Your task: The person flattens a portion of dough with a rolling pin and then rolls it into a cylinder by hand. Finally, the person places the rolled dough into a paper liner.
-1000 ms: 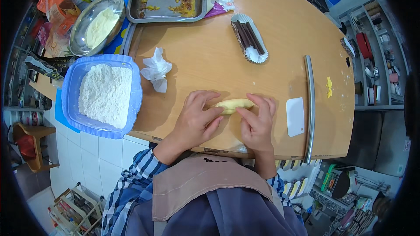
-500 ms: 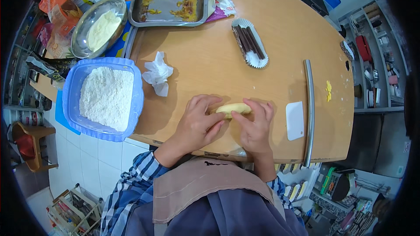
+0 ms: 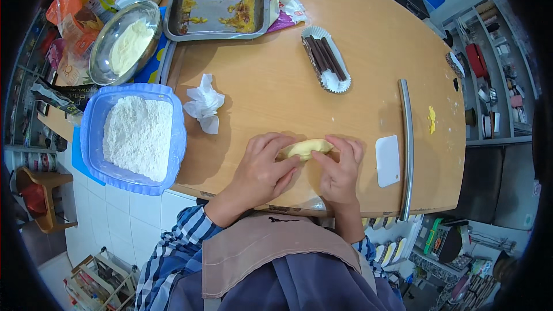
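A small oblong of pale yellow dough (image 3: 305,147) lies between my two hands at the table's near edge. A lengthwise crease or seam shows along it. My left hand (image 3: 259,167) is closed round its left end, thumb on the near side and fingers on the far side. At the other end my right hand (image 3: 340,175) pinches it, the thumb pressing near the middle and the fingers curled over the tip. Whether anything is inside the dough is hidden.
Dark chocolate-brown sticks lie in a white paper case (image 3: 334,80). Rightward are a white scraper card (image 3: 387,161) and a metal tube (image 3: 406,150). At left stand a blue tub of flour (image 3: 178,138), a crumpled tissue (image 3: 205,102), a metal bowl (image 3: 147,14) and a smeared baking tray (image 3: 219,35).
The dough looks slightly longer, with more of it showing and a crease along it. My fingers have shifted a little along it. The head view has tilted slightly.
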{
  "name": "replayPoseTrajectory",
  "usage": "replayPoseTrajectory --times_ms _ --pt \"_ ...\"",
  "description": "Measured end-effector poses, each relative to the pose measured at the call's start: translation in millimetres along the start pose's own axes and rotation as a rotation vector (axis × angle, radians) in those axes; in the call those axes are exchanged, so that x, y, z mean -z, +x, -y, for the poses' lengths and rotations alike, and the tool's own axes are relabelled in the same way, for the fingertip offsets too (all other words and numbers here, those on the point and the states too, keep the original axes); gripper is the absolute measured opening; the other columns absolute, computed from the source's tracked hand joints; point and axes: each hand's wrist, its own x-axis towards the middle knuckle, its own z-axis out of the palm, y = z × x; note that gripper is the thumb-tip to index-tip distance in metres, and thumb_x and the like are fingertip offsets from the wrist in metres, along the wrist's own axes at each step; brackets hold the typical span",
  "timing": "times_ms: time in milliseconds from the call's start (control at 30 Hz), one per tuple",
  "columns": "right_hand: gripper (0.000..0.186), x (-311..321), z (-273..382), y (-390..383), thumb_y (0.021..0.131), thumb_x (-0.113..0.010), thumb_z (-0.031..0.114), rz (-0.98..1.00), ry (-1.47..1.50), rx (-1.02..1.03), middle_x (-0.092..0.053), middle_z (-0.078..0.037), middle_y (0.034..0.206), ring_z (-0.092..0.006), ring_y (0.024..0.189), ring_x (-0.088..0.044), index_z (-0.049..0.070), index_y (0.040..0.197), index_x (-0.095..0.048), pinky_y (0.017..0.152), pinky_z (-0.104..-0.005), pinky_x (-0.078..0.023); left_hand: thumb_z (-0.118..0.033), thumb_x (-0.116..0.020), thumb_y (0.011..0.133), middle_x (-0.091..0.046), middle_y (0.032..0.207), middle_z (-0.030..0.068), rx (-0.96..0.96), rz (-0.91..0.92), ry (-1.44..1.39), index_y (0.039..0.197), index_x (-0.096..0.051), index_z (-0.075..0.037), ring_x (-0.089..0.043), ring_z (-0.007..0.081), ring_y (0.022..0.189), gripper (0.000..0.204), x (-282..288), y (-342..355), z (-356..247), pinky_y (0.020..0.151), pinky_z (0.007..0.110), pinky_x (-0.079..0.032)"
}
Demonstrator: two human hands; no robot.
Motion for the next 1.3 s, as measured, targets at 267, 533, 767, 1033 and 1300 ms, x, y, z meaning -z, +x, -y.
replayPoseTrajectory --times_ms 267,533,767,1033,1300 --pt "0.031 4.0 -0.8 0.7 0.065 -0.058 0.0 -0.048 0.008 -0.012 -0.061 -0.013 0.116 -0.0327 0.106 -0.052 0.01 0.09 -0.074 0.102 -0.055 -0.029 -0.007 -0.075 0.07 -0.061 0.116 0.0151 0.028 0.006 0.012 0.097 -0.071 -0.006 -0.056 0.0345 0.106 0.027 -0.2 -0.7 1.3 0.09 0.044 -0.044" --pt "0.031 1.7 -3.2 -1.3 0.063 -0.056 -0.001 -0.066 -0.001 -0.024 -0.06 -0.015 0.115 -0.0333 0.103 -0.053 0.009 0.087 -0.073 0.099 -0.055 -0.031 -0.007 -0.074 0.071 -0.061 0.116 0.0169 0.034 0.01 0.004 0.098 -0.07 -0.005 -0.056 0.0357 0.106 0.027 1.2 -0.2 0.6 0.091 0.044 -0.045" --pt "0.029 4.9 -3.6 -1.1 0.064 -0.058 -0.003 -0.101 -0.008 -0.042 -0.061 -0.013 0.115 -0.0336 0.104 -0.052 0.01 0.086 -0.072 0.097 -0.0532 -0.032 -0.009 -0.074 0.072 -0.06 0.117 0.0178 0.03 0.017 0.003 0.099 -0.07 -0.005 -0.055 0.0365 0.107 0.027 1.1 -0.9 2.3 0.092 0.045 -0.045" --pt "0.026 4.1 -10.1 -3.8 0.066 -0.057 -0.006 -0.108 -0.039 -0.139 -0.061 -0.012 0.113 -0.0327 0.104 -0.051 0.008 0.083 -0.071 0.096 -0.047 -0.034 -0.008 -0.075 0.072 -0.06 0.116 0.0184 0.048 0.017 -0.001 0.098 -0.071 -0.005 -0.055 0.0374 0.107 0.027 1.6 -1.5 1.8 0.092 0.045 -0.046" --pt "0.031 5.5 -12.2 -4.4 0.063 -0.055 -0.009 -0.203 -0.032 -0.225 -0.062 -0.012 0.113 -0.0331 0.104 -0.051 0.006 0.085 -0.071 0.092 -0.0417 -0.037 -0.008 -0.076 0.072 -0.06 0.117 0.0185 0.054 0.018 -0.019 0.098 -0.071 -0.005 -0.055 0.0376 0.108 0.026 2.4 -0.8 2.3 0.092 0.045 -0.046"
